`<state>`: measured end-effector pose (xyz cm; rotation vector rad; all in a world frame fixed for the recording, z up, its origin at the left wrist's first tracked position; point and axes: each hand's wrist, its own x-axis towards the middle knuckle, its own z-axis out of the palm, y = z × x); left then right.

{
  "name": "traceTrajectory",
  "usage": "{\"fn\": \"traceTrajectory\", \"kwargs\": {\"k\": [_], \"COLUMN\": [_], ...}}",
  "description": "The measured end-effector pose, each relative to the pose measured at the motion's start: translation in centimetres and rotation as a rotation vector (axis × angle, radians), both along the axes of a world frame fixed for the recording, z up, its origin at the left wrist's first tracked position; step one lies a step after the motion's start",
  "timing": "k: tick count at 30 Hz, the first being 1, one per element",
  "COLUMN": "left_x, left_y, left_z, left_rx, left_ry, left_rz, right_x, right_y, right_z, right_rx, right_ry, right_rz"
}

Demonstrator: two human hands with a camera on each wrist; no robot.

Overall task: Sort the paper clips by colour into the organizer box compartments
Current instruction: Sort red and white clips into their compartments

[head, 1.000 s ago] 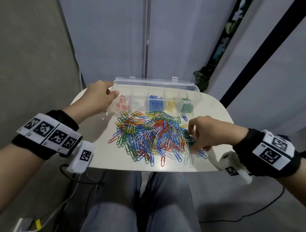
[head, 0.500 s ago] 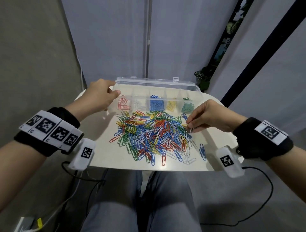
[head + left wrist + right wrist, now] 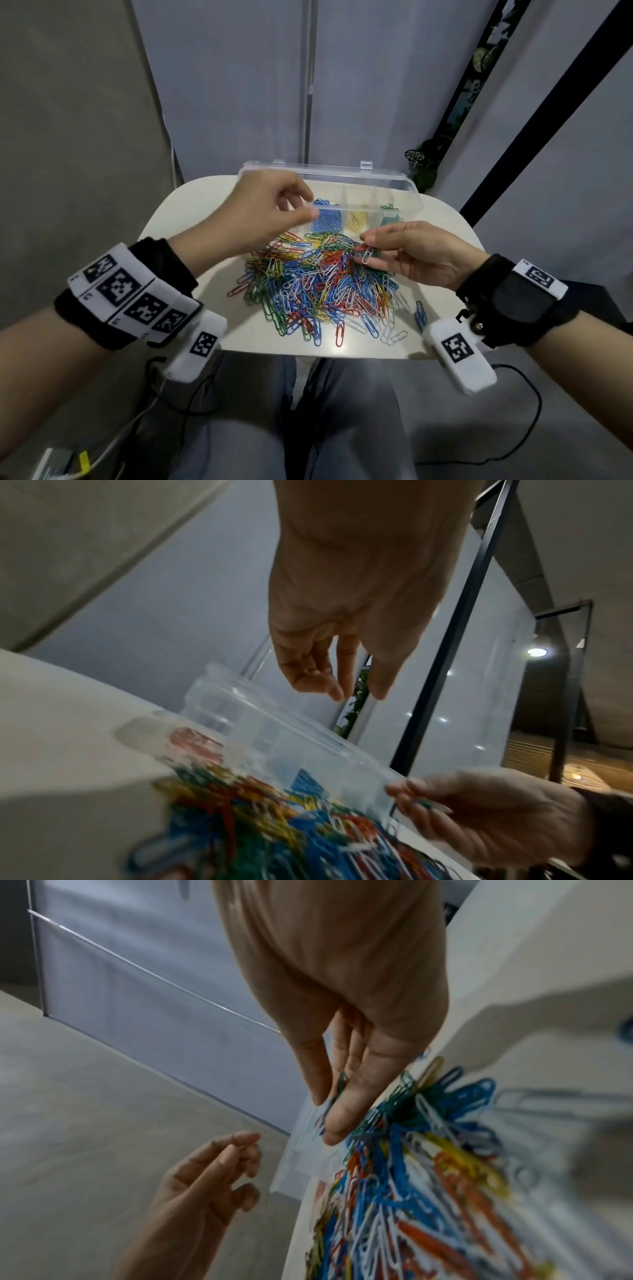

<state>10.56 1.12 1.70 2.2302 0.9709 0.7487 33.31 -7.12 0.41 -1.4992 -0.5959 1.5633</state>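
Note:
A heap of mixed-colour paper clips (image 3: 318, 284) lies mid-table, in front of the clear organizer box (image 3: 407, 192) whose lid stands open. Blue (image 3: 325, 221), yellow (image 3: 358, 219) and green (image 3: 388, 219) clips fill separate compartments. The left compartments are hidden behind my left hand (image 3: 301, 209), which hovers over them with relaxed fingers and holds nothing (image 3: 356, 693). My right hand (image 3: 363, 251) floats above the heap's far edge, palm turned up, pinching a few clips; a white clip (image 3: 368, 255) dangles from it. The right wrist view shows a dark clip (image 3: 337, 1093) between thumb and fingers.
The small white table (image 3: 178, 219) is rounded, and its front edge (image 3: 308, 353) runs just above my knees. A few stray clips (image 3: 419, 313) lie at the right near that edge. A plant (image 3: 424, 164) and grey panels stand behind the box. Cables hang below.
My left hand left the box's left end and moved right, over the compartments. My right hand rose off the heap with clips, turned palm up and came toward the middle.

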Motion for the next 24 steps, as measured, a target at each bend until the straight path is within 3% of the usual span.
{"fn": "traceTrajectory", "kwargs": {"k": [7, 11, 24], "left_x": [2.2, 2.3, 0.7], "left_y": [-1.0, -0.9, 0.5], "left_z": [-1.6, -2.1, -2.3], "left_rx": [-0.178, -0.246, -0.37], "left_ry": [0.214, 0.176, 0.106], "left_rz": [-0.15, -0.145, -0.049], "right_x": [-2.5, -3.3, -3.9], "right_y": [0.9, 1.1, 1.2], "right_z": [0.0, 0.0, 0.0], "right_rx": [-0.004, 0.033, 0.084], "right_ry": [0.132, 0.154, -0.076], "right_rz": [0.032, 0.07, 0.089]}}
